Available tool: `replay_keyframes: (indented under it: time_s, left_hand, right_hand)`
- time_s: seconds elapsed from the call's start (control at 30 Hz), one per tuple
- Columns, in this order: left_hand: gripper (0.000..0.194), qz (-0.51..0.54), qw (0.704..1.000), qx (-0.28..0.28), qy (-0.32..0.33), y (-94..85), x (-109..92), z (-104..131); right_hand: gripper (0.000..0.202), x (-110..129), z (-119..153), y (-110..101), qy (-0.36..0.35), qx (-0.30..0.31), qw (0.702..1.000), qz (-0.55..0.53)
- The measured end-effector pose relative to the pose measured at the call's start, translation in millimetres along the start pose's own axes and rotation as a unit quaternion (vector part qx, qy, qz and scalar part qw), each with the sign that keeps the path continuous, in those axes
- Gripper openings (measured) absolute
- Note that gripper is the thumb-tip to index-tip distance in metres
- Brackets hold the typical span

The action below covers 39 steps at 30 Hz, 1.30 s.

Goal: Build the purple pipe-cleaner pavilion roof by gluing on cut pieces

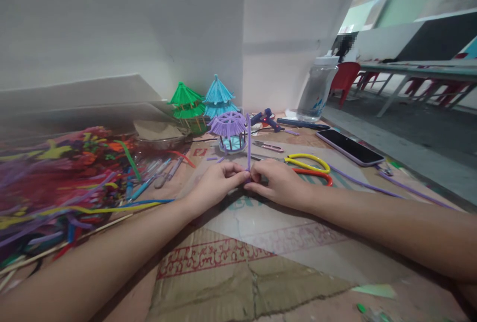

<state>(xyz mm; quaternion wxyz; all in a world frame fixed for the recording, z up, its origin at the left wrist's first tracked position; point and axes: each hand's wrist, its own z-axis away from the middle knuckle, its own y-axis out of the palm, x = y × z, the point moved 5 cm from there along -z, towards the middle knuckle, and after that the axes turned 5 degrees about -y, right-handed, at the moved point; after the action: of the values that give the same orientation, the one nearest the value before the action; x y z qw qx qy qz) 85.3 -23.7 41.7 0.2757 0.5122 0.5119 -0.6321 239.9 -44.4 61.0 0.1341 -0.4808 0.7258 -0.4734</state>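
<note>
A purple pipe cleaner (249, 138) stands upright between my hands, its lower end pinched at the fingertips. My left hand (222, 179) is closed on it from the left, thumb against forefinger. From the other side my right hand (275, 179) grips the same spot with curled fingers. Just behind them is a small purple pavilion model (230, 130) with a pale blue base and brown posts. Scissors (309, 163) with yellow and orange handles lie close to my right hand. Short purple pieces (214, 158) rest near the model.
Behind stand green (185, 98) and blue (219, 94) pavilion models. A glue gun (266, 119), a water bottle (318, 88) and a phone (349, 146) are at the back right. Many coloured pipe cleaners (59, 178) pile up on the left. Cardboard (216, 297) covers the table front.
</note>
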Motion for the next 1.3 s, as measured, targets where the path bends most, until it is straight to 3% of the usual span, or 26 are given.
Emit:
replay_keyframes:
  time_s: [0.2, 0.53, 1.03, 1.3]
  left_hand:
    - [0.028, -0.007, 1.0, 0.015, 0.018, 1.5, -4.8, 1.3]
    - [0.031, 0.003, 1.0, -0.018, 0.023, 0.1, 2.4, -2.2]
    - [0.028, -0.011, 1.0, -0.021, 0.018, 1.5, -11.5, 4.4]
    - [0.026, 0.004, 0.999, -0.027, 0.018, 2.2, -2.2, -0.1]
  right_hand:
    - [0.026, -2.1, 0.9, 1.6, -0.009, -0.009, 1.0, 0.01]
    - [0.033, -0.9, 0.8, 0.3, -0.031, -0.008, 0.999, 0.017]
    - [0.025, -5.5, 4.1, 6.0, -0.011, -0.012, 1.0, 0.019]
    - [0.025, -6.3, 1.5, 5.6, 0.012, 0.01, 1.0, 0.019]
